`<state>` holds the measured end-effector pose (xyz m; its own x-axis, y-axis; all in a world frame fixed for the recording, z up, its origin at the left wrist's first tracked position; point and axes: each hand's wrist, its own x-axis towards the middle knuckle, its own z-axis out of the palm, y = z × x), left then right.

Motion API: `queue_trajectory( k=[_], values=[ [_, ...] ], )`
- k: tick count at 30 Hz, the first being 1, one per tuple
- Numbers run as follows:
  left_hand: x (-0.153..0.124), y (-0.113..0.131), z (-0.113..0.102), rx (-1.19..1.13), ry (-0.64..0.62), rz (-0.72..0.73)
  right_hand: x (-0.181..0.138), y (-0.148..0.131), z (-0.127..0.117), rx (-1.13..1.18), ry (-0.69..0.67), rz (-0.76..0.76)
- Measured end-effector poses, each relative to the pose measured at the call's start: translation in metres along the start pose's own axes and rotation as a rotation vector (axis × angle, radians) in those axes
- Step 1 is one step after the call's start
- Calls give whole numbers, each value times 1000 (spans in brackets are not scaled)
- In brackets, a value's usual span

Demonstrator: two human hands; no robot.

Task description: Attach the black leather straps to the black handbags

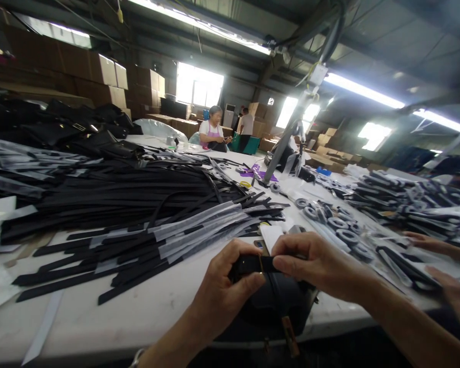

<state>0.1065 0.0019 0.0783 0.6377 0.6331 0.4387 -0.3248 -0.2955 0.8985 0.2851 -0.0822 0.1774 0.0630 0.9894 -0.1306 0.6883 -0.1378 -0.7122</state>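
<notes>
My left hand [224, 286] and my right hand [314, 263] both pinch a short black strap piece [253, 264] with a small gold fitting, held level between them near the table's front edge. Under the strap sits a dark rounded bag [272, 306] with a brown tab hanging from it. My fingers are closed on the strap from both ends. A large heap of long black straps [138, 214], some wrapped in clear film, lies just left of my hands.
The white table [145, 312] carries rolled strap coils [341, 230] and more wrapped pieces at right, where another person's hands [440, 255] work. A slanted grey pole [283, 143] stands mid-table. Black bags pile at far left; two people and cardboard boxes are at the back.
</notes>
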Motion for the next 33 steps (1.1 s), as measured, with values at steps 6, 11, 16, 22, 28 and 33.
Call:
queue_trajectory(
  k=[6, 11, 16, 22, 28, 33],
  values=[
    [1, -5, 3, -30, 52, 93, 12, 8, 20, 258, -34, -81],
    [0, -5, -7, -36, 127, 88, 12, 4, 17, 222, 11, -89],
    [4, 7, -16, 192, 151, 58, 11, 0, 15, 126, 74, -66],
    [8, 19, -26, 51, -112, -116, 7, -8, 31, -158, 190, -152],
    [11, 29, -28, 181, -99, -154, 5, -11, 36, -250, 208, -246],
    [13, 24, -27, 265, -128, -168, 2, -10, 34, -244, 196, -162]
  ],
)
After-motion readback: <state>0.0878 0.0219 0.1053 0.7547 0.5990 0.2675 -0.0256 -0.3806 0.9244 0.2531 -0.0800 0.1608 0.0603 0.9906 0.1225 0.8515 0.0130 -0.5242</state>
